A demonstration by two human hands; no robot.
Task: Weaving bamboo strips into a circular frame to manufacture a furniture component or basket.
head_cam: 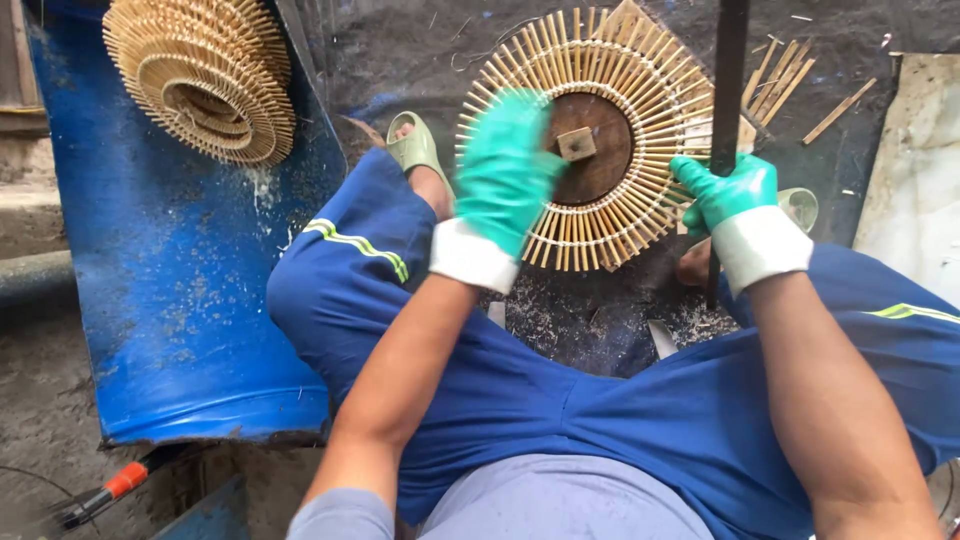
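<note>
From the head view, a round bamboo-slat disc (pixel 600 140) lies on the dark ground between the person's knees, its thin slats fanning out from a dark wooden hub with a small square wooden block (pixel 577 143) at its centre. I take this disc as the landmark.

The left hand (pixel 505 175), in a green glove with a white cuff, lies over the disc's left side, fingers spread loosely across the slats; it is blurred, so I cannot tell whether the grip closes on any slat. The right hand (pixel 728 192), gloved the same way, is at the disc's right edge, its grip closed around a dark upright rod (pixel 727 120) that rises past the disc's right rim and out of the top of the view.

Beyond the disc's right rim, loose bamboo sticks (pixel 785 80) lie scattered on the ground. Well to the left of the disc, a stack of finished slat discs (pixel 205 75) rests at the top of a blue plastic sheet (pixel 170 300) (curved, dusty with shavings). Just left of the disc, a foot in a pale green sandal (pixel 415 150) shows above the blue trouser leg. Far below and left of the disc, a tool with an orange handle (pixel 120 482) lies on the floor.
</note>
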